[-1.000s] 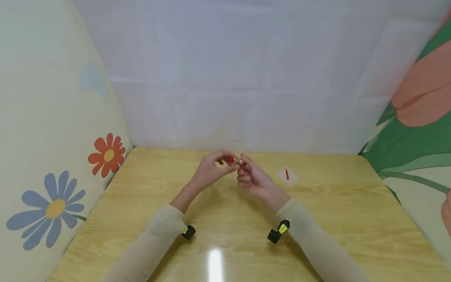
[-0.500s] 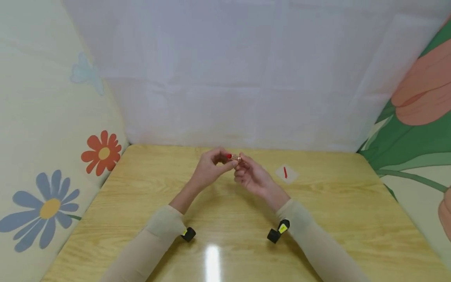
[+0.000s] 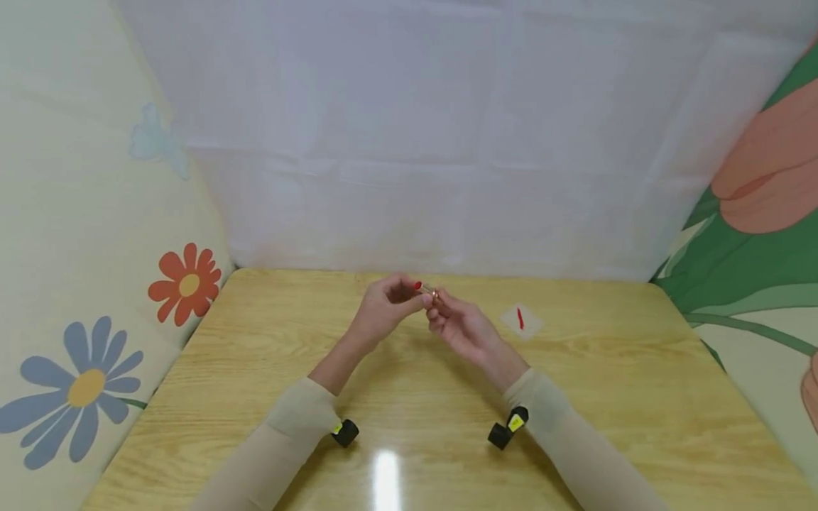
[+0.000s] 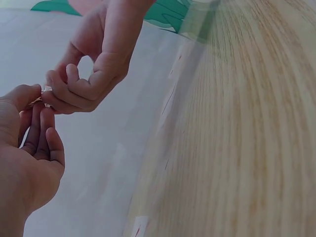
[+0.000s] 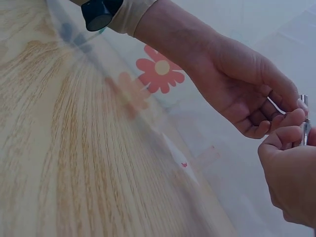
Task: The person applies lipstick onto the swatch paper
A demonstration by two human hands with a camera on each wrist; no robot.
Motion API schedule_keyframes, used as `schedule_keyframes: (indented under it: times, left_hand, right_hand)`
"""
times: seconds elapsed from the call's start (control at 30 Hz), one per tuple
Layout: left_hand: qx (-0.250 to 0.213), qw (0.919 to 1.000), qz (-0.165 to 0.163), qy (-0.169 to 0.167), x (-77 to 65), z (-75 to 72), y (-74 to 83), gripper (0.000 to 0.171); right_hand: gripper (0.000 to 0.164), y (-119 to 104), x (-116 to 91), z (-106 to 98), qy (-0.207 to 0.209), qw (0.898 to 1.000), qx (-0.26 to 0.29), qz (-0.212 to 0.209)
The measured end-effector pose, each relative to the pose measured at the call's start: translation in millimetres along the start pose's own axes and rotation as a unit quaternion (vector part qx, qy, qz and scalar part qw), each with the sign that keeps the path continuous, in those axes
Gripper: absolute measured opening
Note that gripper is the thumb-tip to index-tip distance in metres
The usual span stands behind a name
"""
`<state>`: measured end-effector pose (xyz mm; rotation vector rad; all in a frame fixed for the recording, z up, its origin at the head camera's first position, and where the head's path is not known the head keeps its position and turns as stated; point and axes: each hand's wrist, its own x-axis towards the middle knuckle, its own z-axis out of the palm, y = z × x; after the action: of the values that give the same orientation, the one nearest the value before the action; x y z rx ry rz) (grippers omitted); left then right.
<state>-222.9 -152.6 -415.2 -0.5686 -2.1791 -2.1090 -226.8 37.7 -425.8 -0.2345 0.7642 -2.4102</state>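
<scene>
A lipstick (image 3: 426, 289) with a red tip and a shiny gold-toned tube is held between both hands above the far part of the table. Its red end points up and to the left in the head view. My left hand (image 3: 382, 309) pinches the tube with thumb and fingers. At the lower end, my right hand (image 3: 466, 328) grips the base, its other fingers curled in. A shiny bit of the tube (image 5: 304, 101) shows at the fingertips in the right wrist view. In the left wrist view, fingers hide most of the lipstick.
On the wooden table (image 3: 422, 411), right of the hands, lies a small white paper (image 3: 532, 324) with a red stroke. A white cloth (image 3: 383, 142) hangs behind the table. Flower-patterned panels (image 3: 64, 234) stand at both sides. Each sleeve carries a black wrist camera (image 3: 346, 433).
The lipstick has tilted, its red tip now pointing more upward to the left. The right fingers have shifted slightly lower around its base. Both hands stay in nearly the same place.
</scene>
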Motion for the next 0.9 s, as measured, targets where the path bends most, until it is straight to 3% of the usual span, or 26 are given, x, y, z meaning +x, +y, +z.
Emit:
schedule_keyframes:
  times: [0.4, 0.73, 0.8, 0.9]
  left_hand:
    - [0.016, 0.9996, -0.021, 0.008, -3.0, 1.0, -3.3, 0.025]
    - [0.068, 0.9966, -0.039, 0.023, -8.0, 3.3, -0.5, 0.021]
    - [0.081, 0.9957, -0.043, 0.013, -6.9, 1.9, 0.7, 0.023]
    - [0.109, 0.9925, -0.045, -0.032, -2.6, -5.8, 3.1, 0.028]
  right_hand:
    - [0.029, 3, -3, -7, 0.014, 0.997, -0.062, -0.035]
    - [0.020, 7, -4, -8, 0.026, 0.998, -0.050, -0.031]
    - [0.019, 6, -4, -9, 0.019, 0.999, -0.037, -0.031]
    - [0.021, 4, -3, -11, -0.003, 0.999, -0.019, -0.032]
